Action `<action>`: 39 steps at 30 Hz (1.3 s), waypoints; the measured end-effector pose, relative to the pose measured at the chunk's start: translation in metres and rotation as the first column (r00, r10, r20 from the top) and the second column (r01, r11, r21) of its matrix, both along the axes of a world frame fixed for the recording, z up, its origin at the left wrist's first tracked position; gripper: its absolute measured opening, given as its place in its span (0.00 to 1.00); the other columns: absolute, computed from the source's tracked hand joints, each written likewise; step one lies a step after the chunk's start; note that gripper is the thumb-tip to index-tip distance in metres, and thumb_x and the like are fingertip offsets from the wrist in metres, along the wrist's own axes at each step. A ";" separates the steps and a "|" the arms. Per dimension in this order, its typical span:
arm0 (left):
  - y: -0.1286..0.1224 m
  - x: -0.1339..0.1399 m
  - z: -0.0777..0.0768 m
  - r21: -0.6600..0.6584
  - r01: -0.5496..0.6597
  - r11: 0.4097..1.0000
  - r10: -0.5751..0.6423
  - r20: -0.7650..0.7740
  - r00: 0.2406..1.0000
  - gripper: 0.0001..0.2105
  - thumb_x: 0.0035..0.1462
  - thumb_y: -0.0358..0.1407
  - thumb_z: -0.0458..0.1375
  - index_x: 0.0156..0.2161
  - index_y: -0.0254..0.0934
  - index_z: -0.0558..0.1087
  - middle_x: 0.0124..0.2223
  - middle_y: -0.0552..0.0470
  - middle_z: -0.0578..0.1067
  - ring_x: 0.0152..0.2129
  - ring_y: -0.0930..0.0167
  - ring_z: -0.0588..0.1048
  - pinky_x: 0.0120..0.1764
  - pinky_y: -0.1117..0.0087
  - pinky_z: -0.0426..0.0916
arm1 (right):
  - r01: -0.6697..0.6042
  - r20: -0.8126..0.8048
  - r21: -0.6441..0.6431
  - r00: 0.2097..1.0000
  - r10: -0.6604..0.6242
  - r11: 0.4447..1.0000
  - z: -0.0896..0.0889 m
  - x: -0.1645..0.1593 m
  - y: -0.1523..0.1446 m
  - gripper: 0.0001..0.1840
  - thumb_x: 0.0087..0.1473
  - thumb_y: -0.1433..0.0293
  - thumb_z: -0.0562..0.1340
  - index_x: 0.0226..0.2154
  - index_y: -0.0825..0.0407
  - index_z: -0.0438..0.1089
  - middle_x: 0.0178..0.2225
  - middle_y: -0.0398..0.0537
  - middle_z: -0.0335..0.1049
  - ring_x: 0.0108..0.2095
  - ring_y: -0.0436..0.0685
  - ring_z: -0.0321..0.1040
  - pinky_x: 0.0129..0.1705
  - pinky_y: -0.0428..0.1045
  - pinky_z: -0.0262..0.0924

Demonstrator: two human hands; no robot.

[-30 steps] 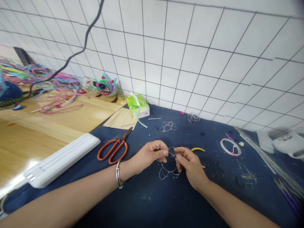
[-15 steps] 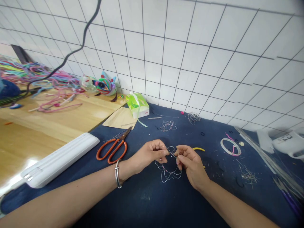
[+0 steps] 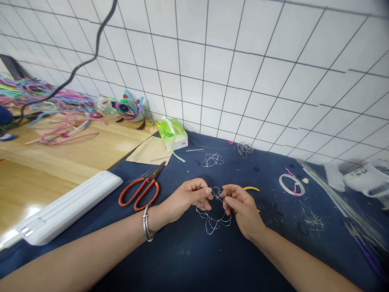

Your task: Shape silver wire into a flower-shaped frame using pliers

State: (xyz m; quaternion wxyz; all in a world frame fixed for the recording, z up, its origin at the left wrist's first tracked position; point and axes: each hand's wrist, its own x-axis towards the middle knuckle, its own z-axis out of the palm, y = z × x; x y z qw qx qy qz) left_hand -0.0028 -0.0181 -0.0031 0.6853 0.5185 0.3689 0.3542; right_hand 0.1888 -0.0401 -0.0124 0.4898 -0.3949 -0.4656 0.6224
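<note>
A ring of thin silver wire bent into petal-like loops, a wire flower, is held between my hands above the dark blue cloth. My left hand pinches its upper left side between thumb and fingers. On the upper right side, my right hand grips the wire with bent fingers. Small pinkish beads seem to sit along the ring, though they are tiny. Fingertips hide part of the loops. Orange-handled scissors lie left of my left hand, and a yellow curved handle shows just behind my right hand.
Behind my hands lie another looped wire piece and a wire tangle. A green tissue pack stands near the tiled wall. To the right are a white tape ring, wire scraps and purple-handled pliers. A white lamp-like bar lies left.
The whole scene has shifted slightly left as the view turned. Both hands keep their hold on the wire flower, with only slight movement of the fingers.
</note>
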 end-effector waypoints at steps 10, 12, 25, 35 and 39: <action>-0.001 0.002 0.000 -0.020 0.074 0.997 -0.074 -0.008 0.997 0.11 0.52 0.37 0.58 0.39 0.35 0.66 0.31 0.51 0.72 0.23 0.74 0.74 0.25 0.75 0.68 | -0.075 0.097 0.017 0.993 0.073 0.997 0.000 0.002 0.000 0.10 0.53 0.67 0.57 0.38 0.51 0.70 0.28 0.45 0.65 0.29 0.51 0.60 0.27 0.46 0.55; 0.000 0.003 0.001 0.003 0.044 0.999 -0.044 0.005 0.999 0.10 0.52 0.37 0.58 0.39 0.35 0.66 0.29 0.53 0.71 0.23 0.74 0.73 0.24 0.75 0.69 | -0.079 0.128 0.054 0.989 0.072 0.995 0.002 0.003 -0.001 0.12 0.55 0.65 0.55 0.38 0.51 0.70 0.34 0.48 0.65 0.33 0.53 0.61 0.29 0.47 0.56; -0.002 0.004 0.000 0.069 -0.117 0.991 0.111 0.079 0.991 0.08 0.52 0.36 0.58 0.34 0.35 0.64 0.36 0.51 0.69 0.27 0.75 0.71 0.24 0.75 0.69 | -0.301 0.218 0.097 0.936 0.275 0.949 0.010 0.005 -0.001 0.25 0.49 0.64 0.62 0.51 0.46 0.60 0.44 0.48 0.62 0.40 0.54 0.59 0.39 0.50 0.58; -0.002 0.003 0.003 -0.062 -0.197 0.978 0.204 0.133 0.970 0.07 0.52 0.36 0.57 0.33 0.35 0.64 0.44 0.50 0.68 0.29 0.75 0.72 0.25 0.76 0.69 | -0.182 0.198 0.046 0.966 0.169 0.982 0.005 0.001 -0.001 0.18 0.49 0.68 0.61 0.45 0.49 0.62 0.32 0.44 0.64 0.28 0.49 0.61 0.27 0.46 0.57; -0.002 0.002 0.004 -0.080 -0.190 0.979 0.200 0.150 0.968 0.07 0.51 0.35 0.58 0.32 0.35 0.64 0.44 0.51 0.68 0.29 0.75 0.72 0.25 0.76 0.69 | -0.105 0.155 0.044 0.983 0.097 0.993 0.002 0.001 -0.001 0.16 0.49 0.70 0.61 0.43 0.49 0.64 0.31 0.43 0.64 0.26 0.48 0.60 0.25 0.46 0.57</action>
